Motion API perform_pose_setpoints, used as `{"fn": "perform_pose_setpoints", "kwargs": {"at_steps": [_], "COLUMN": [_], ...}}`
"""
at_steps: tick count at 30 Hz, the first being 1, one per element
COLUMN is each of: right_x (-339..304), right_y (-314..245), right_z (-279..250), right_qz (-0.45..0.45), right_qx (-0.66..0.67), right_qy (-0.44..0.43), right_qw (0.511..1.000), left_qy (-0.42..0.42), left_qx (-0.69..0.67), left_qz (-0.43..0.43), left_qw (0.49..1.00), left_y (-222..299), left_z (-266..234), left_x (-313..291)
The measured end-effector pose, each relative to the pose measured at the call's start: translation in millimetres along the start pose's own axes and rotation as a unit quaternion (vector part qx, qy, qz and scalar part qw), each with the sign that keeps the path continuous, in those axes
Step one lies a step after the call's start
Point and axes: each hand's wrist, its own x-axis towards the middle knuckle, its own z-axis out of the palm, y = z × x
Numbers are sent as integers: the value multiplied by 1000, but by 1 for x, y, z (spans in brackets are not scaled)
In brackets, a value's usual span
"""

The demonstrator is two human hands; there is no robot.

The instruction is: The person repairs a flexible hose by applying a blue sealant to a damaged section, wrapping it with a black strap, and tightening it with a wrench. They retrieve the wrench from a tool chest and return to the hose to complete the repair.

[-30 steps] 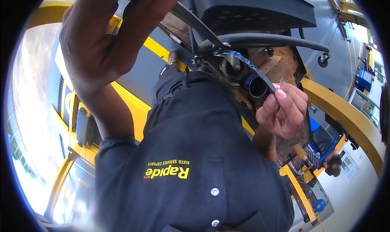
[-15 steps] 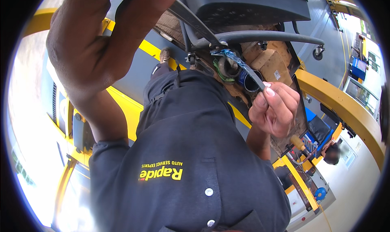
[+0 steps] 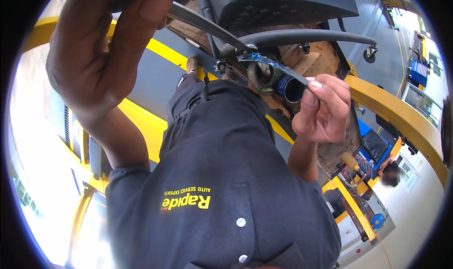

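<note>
My left hand is raised at the upper left, fingers closed round a long dark metal bar whose exact kind does not show. Its grip end is partly hidden by my fingers and the picture's edge. The bar slopes down to the right. Between thumb and fingertips, my right hand pinches a thin flat strip. Blue grease coats the strip's far end, which lies close by the bar's lower end; whether they touch I cannot tell. Below the strip sits an open dark blue can.
A black plastic tray stands on a grey tubular frame with casters. Beneath are cardboard and a curved metal part. A yellow beam runs along the right. Another person is farther off at the right.
My left hand and the bar have shifted left and slightly up. My right hand has lifted a little, and the greased strip lies flatter, its tip moved slightly left.
</note>
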Motion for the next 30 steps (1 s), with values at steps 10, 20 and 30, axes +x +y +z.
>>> {"fn": "perform_pose_setpoints", "kwargs": {"at_steps": [10,20,30], "right_x": [-8,-23,-22], "right_y": [14,19,17], "right_z": [1,5,8], "right_qz": [195,238,227], "right_qx": [165,231,236], "right_qy": [21,89,84], "right_qw": [967,939,941], "left_qy": [45,75,92], "left_qx": [-33,-49,-18], "left_qz": [-33,-56,-41], "left_qw": [998,994,995], "left_y": [3,14,11], "left_z": [8,19,20], "left_x": [-5,-1,-3]}}
